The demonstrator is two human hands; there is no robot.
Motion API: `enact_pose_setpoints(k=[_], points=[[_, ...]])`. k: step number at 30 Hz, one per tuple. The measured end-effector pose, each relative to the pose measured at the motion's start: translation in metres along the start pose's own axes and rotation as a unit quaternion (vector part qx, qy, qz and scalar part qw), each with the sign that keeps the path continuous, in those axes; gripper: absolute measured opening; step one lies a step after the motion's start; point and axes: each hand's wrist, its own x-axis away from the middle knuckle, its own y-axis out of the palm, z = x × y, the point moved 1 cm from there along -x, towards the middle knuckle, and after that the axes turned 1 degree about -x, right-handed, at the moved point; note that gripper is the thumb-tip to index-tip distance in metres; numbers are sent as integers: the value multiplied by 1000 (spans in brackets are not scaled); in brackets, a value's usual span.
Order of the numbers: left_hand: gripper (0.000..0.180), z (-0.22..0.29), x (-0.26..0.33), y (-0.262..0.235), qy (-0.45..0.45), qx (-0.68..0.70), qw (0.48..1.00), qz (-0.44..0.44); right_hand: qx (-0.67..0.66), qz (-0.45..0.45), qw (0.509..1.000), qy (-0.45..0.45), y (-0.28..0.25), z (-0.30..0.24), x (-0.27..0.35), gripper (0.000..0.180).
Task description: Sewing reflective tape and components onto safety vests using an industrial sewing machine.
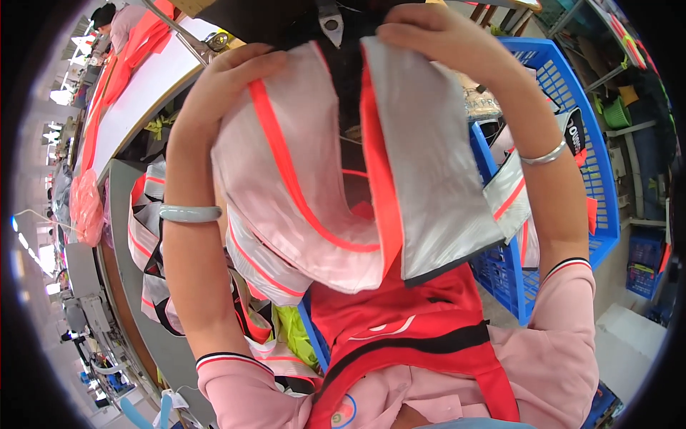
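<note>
A silver-grey fabric piece with red-orange stripes and black edging (443, 150) hangs in front of me, curved around a deep U-shaped opening. My left hand (246, 68) is closed on its upper left part, thumb along the front. At the upper right edge, my right hand (421, 30) pinches the cloth; some of its fingertips are hidden. Between the two hands, a pointed metal part with a hole (331, 26) shows against a dark surface. The lower end of the cloth hangs before my red apron (400, 307).
To the right stands a blue plastic basket (606, 186) holding similar striped pieces. More such pieces (146, 243) lie at the left, near yellow-green cloth (294, 332). A white table (146, 96) carries long orange fabric (139, 50); another person (127, 27) is beyond.
</note>
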Motion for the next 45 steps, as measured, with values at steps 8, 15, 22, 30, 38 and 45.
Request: enact_pose_setpoints(k=[8, 15, 22, 30, 38, 45], points=[[25, -14, 30, 59, 66, -298, 912, -273, 45, 103, 905, -411, 64, 23, 85, 26], [26, -17, 31, 127, 34, -182, 892, -412, 411, 17, 848, -334, 129, -5, 115, 16], [35, -99, 121, 119, 139, -111, 982, -61, 161, 58, 946, -277, 99, 37, 110, 11], [21, -75, 136, 125, 176, -62, 978, 97, 89, 20, 951, -295, 71, 44, 111, 26], [19, -9, 96, 82, 302, -181, 935, -45, -28, 37, 977, -209, 28, 22, 97, 32], [24, 3, 69, 64, 140, -201, 968, -49, 11, 59, 978, -201, 30, 23, 61, 40]])
